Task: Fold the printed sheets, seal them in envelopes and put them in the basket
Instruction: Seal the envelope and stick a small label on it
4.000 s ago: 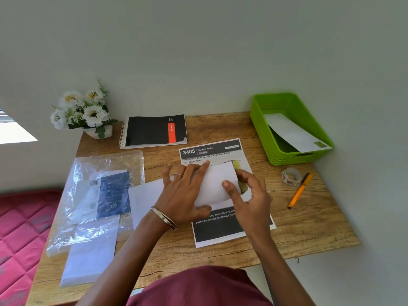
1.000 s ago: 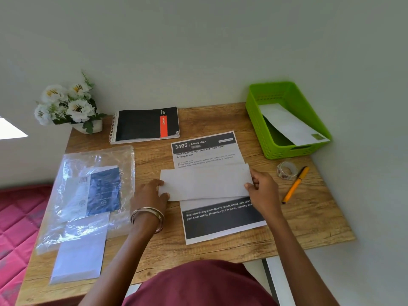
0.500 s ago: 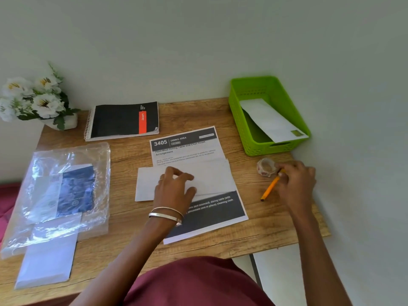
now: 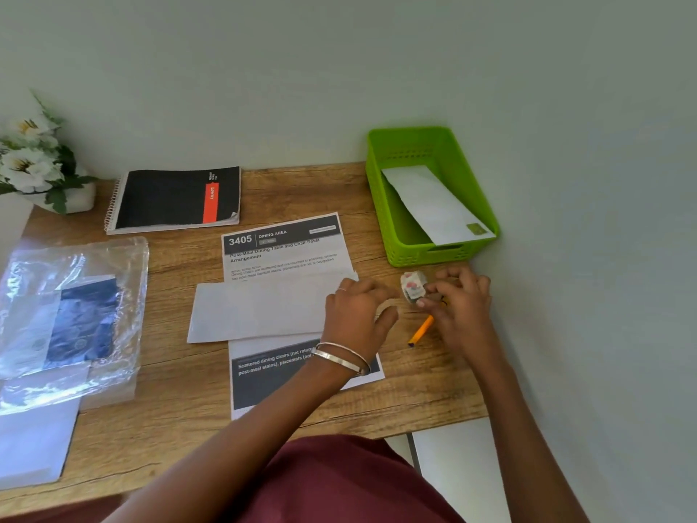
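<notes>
1. Right hand: it has left the envelope's right end, which it held a second ago, and now grips the sticker roll, fingers curled round it, the roll lifted on edge just beside the orange pen.
2. Left hand: half a second ago it lay flat on the envelope's middle; it has shifted to the envelope's right end, its fingers loosely bent and reaching toward the roll. Whether a fingertip touches the roll cannot be told. It holds nothing.
3. Envelope: lies flat on the worktop, across the middle of a printed sheet that is still unfolded. No sticker is visible on it.
4. Basket: stands at the rear right corner and already holds one sealed envelope, leaning against its wall.
5. Assessment: the change marks a move from filling to sealing. The likely step in hand is peeling a sticker off the roll, both hands working together.
6. Outstanding: seal this envelope, basket it, then fold the sheet beneath.
7. Risk: with neither hand pressing it, the envelope may slide.
</notes>
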### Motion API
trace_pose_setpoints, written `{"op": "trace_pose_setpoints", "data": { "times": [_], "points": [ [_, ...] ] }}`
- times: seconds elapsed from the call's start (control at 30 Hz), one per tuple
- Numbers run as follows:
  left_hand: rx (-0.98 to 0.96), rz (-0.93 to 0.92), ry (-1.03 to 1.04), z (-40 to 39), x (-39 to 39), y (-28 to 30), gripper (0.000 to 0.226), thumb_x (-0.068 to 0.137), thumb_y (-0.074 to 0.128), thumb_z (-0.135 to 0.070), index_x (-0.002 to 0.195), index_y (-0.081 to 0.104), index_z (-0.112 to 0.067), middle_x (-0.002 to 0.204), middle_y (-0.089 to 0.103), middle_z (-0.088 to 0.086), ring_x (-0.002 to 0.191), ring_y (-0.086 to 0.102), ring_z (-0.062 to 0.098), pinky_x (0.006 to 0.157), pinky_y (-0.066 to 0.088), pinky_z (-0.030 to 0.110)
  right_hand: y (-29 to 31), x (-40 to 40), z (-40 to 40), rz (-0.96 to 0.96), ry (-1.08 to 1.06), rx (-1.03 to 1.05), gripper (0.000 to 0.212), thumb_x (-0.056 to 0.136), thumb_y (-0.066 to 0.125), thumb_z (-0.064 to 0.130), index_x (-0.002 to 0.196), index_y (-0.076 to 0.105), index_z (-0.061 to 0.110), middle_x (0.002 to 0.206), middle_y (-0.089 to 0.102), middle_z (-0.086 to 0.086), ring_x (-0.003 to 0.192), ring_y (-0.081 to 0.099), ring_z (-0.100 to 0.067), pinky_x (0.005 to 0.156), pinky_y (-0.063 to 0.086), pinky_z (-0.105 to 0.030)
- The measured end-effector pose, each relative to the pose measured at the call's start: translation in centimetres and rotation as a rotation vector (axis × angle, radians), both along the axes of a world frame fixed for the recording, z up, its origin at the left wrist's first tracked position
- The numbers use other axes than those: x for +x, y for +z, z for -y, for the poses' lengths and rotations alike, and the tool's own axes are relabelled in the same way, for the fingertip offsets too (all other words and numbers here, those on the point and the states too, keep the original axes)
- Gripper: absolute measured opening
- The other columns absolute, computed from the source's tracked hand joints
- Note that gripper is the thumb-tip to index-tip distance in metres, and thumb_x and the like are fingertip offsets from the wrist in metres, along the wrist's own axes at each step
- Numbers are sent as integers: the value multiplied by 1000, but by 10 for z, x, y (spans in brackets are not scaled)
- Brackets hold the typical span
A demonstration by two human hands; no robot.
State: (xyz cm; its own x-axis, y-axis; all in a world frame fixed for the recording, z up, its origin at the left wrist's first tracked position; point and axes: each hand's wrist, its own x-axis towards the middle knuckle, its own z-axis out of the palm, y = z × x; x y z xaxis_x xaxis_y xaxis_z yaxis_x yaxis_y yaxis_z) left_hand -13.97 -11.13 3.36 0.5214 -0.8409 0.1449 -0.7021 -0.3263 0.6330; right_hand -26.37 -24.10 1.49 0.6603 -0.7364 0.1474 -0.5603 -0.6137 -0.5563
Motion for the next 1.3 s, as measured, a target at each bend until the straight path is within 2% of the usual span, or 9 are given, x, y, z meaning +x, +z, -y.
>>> {"op": "trace_pose_setpoints", "data": {
  "times": [0.2,0.43,0.6,0.77,0.9,1.0,1.1,1.23,1.3],
  "points": [
    [-210,263,88,-1,1,-1,26,78,56,-38,98,71,-30,98,68,-12,96,47,14,75,30,32,13,3,-17,216,65,117,31,74,63,50,88,69,23,107,50,7,106,33,-11,87,39,-40],
    [-308,539,86,-15,14,3,18,84,58,-38,90,72,-29,94,69,-15,100,52,16,87,29,41,22,14,-33,280,133,131,26,76,59,50,89,66,29,105,53,10,102,38,-12,85,33,-29],
    [-349,584,31,-24,21,2,11,83,65,-32,82,73,-26,86,70,-14,90,63,18,90,30,44,24,9,-44,264,206,156,23,83,57,46,100,65,31,112,53,22,109,43,-7,89,36,-36],
    [-367,591,-22,-32,21,5,13,85,63,-26,76,70,-22,80,70,-11,88,62,16,92,31,45,25,7,-53,280,226,219,20,83,58,43,101,61,35,115,55,14,112,42,-7,92,29,-10],
    [-246,323,52,-33,18,10,16,83,56,-32,74,66,-23,75,67,-12,86,56,11,88,26,38,25,9,-59,272,188,240,22,82,58,46,98,64,32,113,57,15,112,43,-8,90,29,-8],
    [-230,-118,108,-35,19,14,17,81,57,-34,74,67,-22,73,63,-14,77,54,5,77,38,32,27,8,-60,254,172,256,24,81,57,47,96,65,29,108,61,14,110,46,-8,90,33,-16],
    [-226,-488,199,-34,22,14,10,80,65,-17,71,68,-16,70,69,-7,67,60,4,62,46,19,30,3,-58,250,165,262,20,81,56,46,92,63,30,103,63,18,104,50,-12,86,39,-28],
    [-255,-794,333,-35,26,13,16,81,61,-10,68,67,-15,69,72,4,65,64,15,62,50,30,28,-6,-48,229,55,247,12,80,59,43,87,63,34,96,63,21,98,52,-15,81,41,-38],
    [-282,-857,370,-37,28,14,16,84,61,-11,69,67,-14,70,72,3,64,64,12,60,49,26,23,-8,-41,168,-34,146,16,80,59,45,88,66,33,94,64,17,100,53,-19,83,37,-41]
  ]
}}
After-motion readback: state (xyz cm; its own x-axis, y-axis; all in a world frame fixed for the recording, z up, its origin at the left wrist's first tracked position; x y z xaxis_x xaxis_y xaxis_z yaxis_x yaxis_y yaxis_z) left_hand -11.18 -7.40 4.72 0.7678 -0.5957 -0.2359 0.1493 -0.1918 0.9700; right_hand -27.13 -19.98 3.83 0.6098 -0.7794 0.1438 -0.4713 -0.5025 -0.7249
